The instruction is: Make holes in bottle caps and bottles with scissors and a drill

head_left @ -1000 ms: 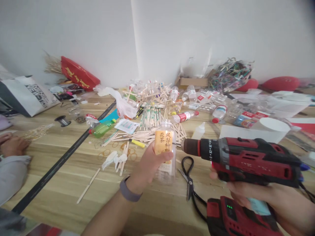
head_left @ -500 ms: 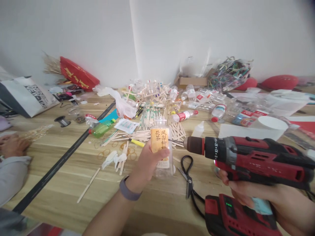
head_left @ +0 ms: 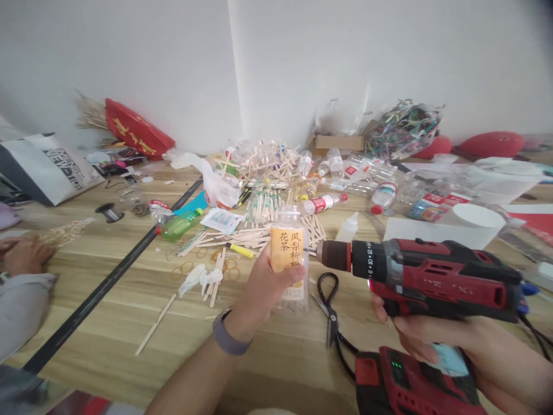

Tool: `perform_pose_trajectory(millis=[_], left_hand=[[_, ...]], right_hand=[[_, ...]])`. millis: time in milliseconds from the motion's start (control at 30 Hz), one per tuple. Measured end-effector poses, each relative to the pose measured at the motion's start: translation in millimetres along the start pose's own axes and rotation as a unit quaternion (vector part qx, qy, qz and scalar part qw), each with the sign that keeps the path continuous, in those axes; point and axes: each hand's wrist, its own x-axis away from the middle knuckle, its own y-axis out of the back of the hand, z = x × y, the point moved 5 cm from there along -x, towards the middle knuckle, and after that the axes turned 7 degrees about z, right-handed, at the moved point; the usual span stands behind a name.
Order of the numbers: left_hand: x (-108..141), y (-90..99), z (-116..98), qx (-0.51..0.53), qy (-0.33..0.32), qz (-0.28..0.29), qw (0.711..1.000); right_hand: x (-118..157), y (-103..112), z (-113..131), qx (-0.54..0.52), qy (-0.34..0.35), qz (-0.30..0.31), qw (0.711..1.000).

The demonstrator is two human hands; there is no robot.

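Upright in front of me is a clear plastic bottle (head_left: 288, 245) with a yellow label. My left hand (head_left: 263, 285) is wrapped round it, thumb across the label. My right hand (head_left: 449, 337) grips the handle of a red and black cordless drill (head_left: 444, 274), which lies level and points left. The drill's bit meets the bottle's right side near the label; how deep it sits I cannot tell. Below the chuck lie black-handled scissors (head_left: 330, 314) on the table, beside the bottle.
Wooden sticks (head_left: 242, 237) and several plastic bottles (head_left: 384, 196) are heaped toward the wall. A black strip (head_left: 99, 288) crosses the table on the left, with another person's hand (head_left: 28, 256) beyond it. A white glue bottle (head_left: 347, 227) stands behind the drill.
The drill has moved left, bringing its chuck closer to the bottle. My left hand and the bottle have shifted slightly right.
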Motion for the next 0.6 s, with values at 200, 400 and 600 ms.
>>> perform_pose_trajectory(millis=[200,400,600], left_hand=[[-0.2,2.8,3.2,-0.005,-0.002,-0.017,1.000],[0.5,10.2,-3.4,-0.009,-0.001,-0.044,0.999],[-0.6,9.6,3.0,-0.022,-0.008,-0.040,0.999]], right_hand=[[3.0,-13.5,10.3,-0.082,-0.008,0.010,0.997],[-0.3,-8.4,1.8,-0.095,0.007,0.042,0.995],[0.0,-8.3,1.2,-0.093,0.000,0.041,0.995]])
